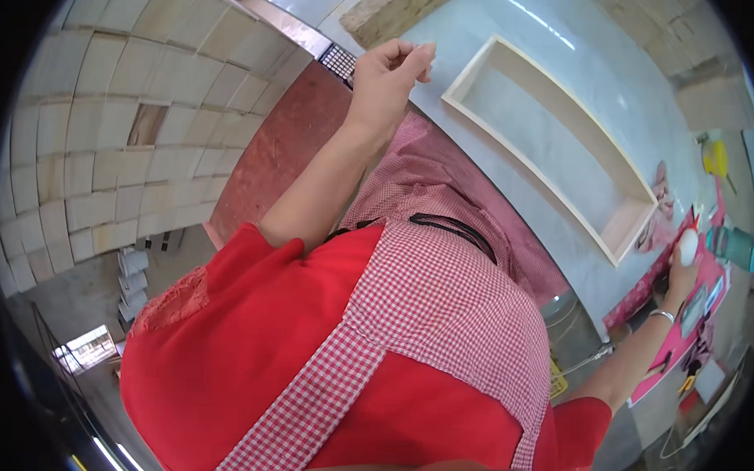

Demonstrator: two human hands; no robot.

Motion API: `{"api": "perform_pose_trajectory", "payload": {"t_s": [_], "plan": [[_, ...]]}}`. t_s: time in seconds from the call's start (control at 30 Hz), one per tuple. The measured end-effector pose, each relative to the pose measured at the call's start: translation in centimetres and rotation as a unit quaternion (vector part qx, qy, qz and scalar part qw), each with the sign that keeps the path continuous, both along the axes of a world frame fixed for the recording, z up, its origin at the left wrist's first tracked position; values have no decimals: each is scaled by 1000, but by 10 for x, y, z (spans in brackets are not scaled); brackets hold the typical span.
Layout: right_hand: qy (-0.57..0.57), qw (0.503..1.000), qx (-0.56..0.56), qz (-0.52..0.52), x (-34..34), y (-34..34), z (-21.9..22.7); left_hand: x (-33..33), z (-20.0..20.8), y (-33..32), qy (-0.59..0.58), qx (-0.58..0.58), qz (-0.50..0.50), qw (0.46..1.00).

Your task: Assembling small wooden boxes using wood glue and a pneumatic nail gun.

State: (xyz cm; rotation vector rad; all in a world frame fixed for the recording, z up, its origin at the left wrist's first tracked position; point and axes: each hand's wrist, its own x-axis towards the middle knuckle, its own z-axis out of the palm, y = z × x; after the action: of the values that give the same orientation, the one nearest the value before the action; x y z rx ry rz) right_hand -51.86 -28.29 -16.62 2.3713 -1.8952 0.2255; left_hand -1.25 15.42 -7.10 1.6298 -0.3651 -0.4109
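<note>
My left hand [391,82] is raised by the table's near left edge, its fingers curled and the thumb pressed to them. Whatever they may pinch is too small to make out. Far to the right, my right hand [683,279] grips a white squeeze bottle [687,249] with a red pointed tip, held upright above a pink-covered surface. Between the two hands a rectangular pale wood frame [631,224] lies on the light table [480,148]; the tabletop shows through its middle. Neither hand touches the frame.
A bundle of wood strips [397,16] lies at the table's far left. Stacked wooden pieces [174,95] form a high wall on the left. Around my right hand are a pink cloth [662,204], a yellow roll [715,158], a teal container [732,246] and small tools on the pink surface [658,382].
</note>
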Motion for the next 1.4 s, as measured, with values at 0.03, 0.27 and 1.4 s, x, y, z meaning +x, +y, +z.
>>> {"api": "perform_pose_trajectory", "payload": {"t_s": [0.03, 0.27, 1.4], "plan": [[-37, 996, 58, -52, -13, -10, 1, 1, -2, 1, 39, -31, -9, 999], [-493, 870, -22, 6, 75, 104, 90, 11, -8, 19, 231, -131, -9, 964], [-473, 779, 213, 351, 318, 305, 115, 22, -37, 28, 242, -171, -17, 955]]}}
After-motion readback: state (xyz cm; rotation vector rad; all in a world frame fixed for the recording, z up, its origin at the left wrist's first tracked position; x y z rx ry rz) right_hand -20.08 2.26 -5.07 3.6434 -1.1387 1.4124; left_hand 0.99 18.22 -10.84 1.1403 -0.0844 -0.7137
